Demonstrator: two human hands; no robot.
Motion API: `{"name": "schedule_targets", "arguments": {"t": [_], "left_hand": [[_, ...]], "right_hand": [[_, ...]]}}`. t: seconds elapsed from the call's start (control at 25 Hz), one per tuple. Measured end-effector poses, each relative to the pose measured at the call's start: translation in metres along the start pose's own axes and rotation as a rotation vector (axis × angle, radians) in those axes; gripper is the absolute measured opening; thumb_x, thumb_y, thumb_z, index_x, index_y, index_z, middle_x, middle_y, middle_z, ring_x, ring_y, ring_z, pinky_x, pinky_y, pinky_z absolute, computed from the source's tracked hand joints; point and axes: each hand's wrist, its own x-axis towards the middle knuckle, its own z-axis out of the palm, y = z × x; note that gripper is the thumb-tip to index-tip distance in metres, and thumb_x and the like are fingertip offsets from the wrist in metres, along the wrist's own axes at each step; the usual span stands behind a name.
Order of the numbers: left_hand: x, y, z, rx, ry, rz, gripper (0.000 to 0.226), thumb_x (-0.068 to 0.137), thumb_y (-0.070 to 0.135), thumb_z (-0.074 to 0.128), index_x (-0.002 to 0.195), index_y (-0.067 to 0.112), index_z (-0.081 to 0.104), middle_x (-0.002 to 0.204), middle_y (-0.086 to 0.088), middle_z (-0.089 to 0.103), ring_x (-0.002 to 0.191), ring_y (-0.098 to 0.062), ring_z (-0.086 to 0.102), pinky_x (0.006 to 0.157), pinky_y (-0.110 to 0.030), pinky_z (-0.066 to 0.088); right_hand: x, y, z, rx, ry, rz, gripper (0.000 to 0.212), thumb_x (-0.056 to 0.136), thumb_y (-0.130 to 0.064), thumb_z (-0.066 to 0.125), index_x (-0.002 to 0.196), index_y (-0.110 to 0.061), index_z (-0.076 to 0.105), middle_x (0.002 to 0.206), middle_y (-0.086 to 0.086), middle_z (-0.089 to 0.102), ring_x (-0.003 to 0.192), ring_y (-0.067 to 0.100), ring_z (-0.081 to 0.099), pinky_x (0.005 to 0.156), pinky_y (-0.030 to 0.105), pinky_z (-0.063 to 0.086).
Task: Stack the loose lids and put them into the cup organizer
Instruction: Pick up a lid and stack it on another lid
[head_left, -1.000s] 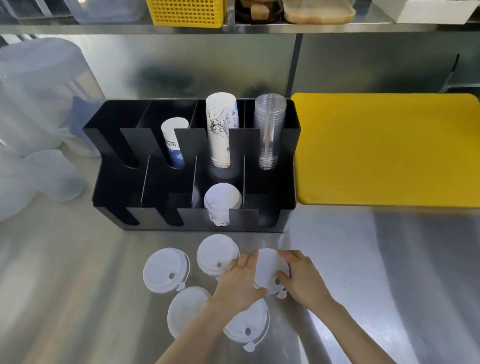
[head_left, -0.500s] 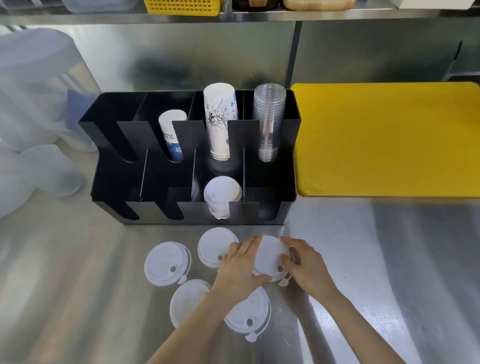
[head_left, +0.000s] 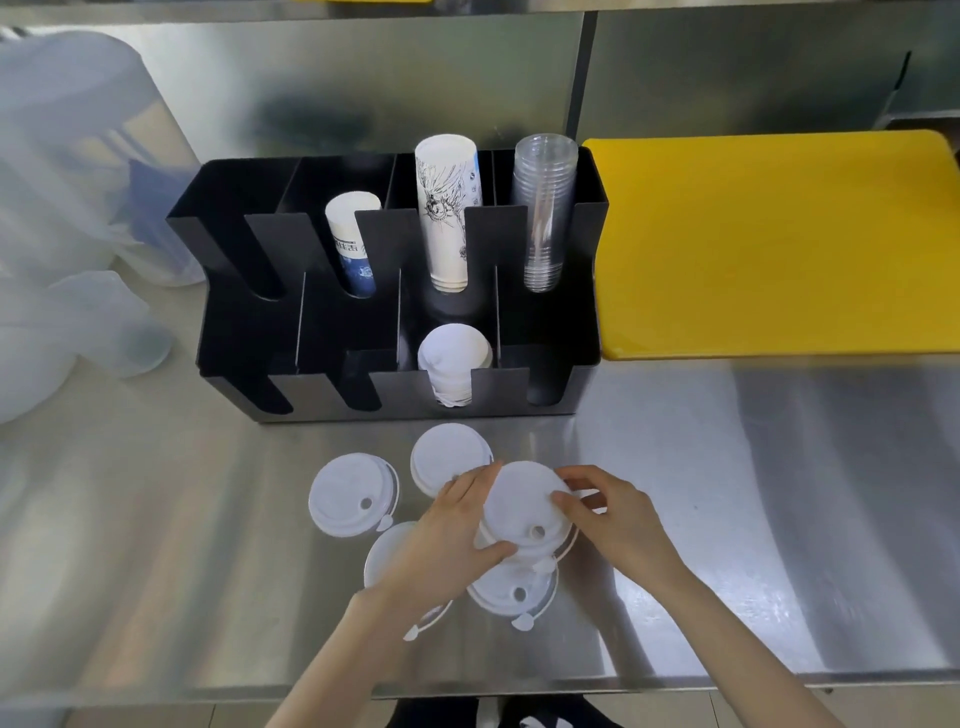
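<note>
Steel counter (head_left: 727, 493) — black cup organizer (head_left: 587, 270) at back, white lid stack (head_left: 454, 358) in front slot. Loose lids (head_left: 350, 493) lie just before it. Left hand (head_left: 447, 540) and right hand (head_left: 615, 519) pinch tilted lid (head_left: 522, 506) by opposite edges — over another lid.

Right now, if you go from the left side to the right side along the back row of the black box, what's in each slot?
An empty slot → short white and blue paper cups → tall white paper cups with a drawing → clear plastic cups. Past the box lies the yellow board.
</note>
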Motion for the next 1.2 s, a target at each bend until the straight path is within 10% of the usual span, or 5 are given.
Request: {"name": "schedule_targets", "arguments": {"t": [1.2], "left_hand": [[-0.039, -0.026, 0.044, 0.297, 0.062, -0.054, 0.069, 0.083, 0.041, 0.049, 0.140, 0.021, 0.016, 0.148, 0.002, 0.027, 0.133, -0.020, 0.027, 0.113, -0.031, 0.009]], "right_hand": [[-0.035, 0.015, 0.045, -0.081, -0.021, 0.040, 0.033, 0.083, -0.013, 0.056, 0.116, -0.017, 0.056, 0.119, 0.005, 0.054, 0.101, 0.017, 0.054, 0.088, 0.018, 0.039]]}}
